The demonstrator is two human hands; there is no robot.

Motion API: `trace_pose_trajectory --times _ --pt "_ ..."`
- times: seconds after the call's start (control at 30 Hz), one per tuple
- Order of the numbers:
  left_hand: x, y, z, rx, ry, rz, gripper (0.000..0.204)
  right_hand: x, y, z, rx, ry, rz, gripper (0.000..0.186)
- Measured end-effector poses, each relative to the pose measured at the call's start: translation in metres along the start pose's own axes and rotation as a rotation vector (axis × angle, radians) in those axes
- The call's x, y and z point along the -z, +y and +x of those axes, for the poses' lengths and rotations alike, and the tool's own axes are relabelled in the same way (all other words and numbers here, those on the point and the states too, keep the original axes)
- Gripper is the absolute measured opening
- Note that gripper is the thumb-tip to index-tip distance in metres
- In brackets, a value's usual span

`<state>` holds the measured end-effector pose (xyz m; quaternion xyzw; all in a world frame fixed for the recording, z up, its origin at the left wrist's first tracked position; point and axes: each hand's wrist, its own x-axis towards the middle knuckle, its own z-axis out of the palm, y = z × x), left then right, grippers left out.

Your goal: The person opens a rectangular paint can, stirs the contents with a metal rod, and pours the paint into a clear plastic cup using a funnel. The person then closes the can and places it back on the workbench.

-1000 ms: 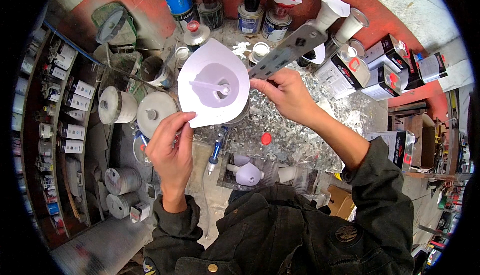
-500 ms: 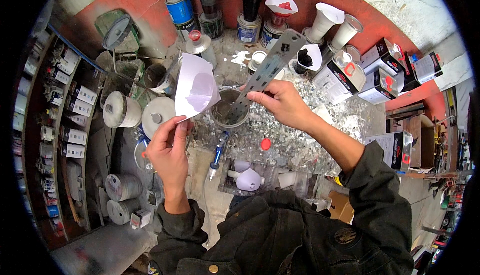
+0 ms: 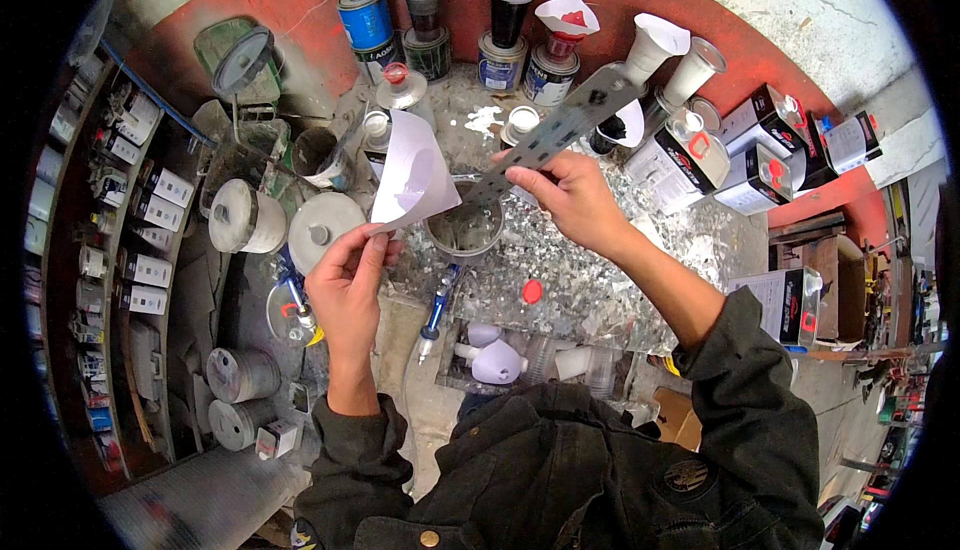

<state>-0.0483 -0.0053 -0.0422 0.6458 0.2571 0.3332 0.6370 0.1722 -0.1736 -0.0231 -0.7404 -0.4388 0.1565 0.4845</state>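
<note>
Left hand [image 3: 345, 280] pinches a white paper cone strainer [image 3: 412, 175] beside the open metal can [image 3: 465, 225] on the counter; right hand [image 3: 570, 195] clamps a flat grey metal stirring stick [image 3: 555, 135]. Thin cone could crumple or slip.

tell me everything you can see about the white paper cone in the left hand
The white paper cone is a thin folded paper funnel, plain white with faint grey shadowing inside. It is held tilted, its wide mouth turned away toward the bench. The left hand pinches its lower edge between thumb and fingers. It hangs just left of an open metal can, its right edge crossing the rim; contact cannot be told.
</note>
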Motion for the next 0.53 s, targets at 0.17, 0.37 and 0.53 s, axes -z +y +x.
trace_pose_trajectory --times 0.17,0.37,0.53 --pt "0.001 -0.002 0.001 -0.009 -0.01 -0.021 0.018 -0.001 0.005 -0.005 -0.072 -0.061 0.077 0.027" --pt "0.003 0.0 -0.002 -0.046 -0.006 -0.024 0.017 0.028 -0.027 -0.005 -0.031 0.037 0.05 0.025" --pt "0.004 -0.002 -0.003 -0.045 -0.021 -0.017 0.017 0.05 -0.026 -0.012 -0.166 0.029 -0.007 0.025"
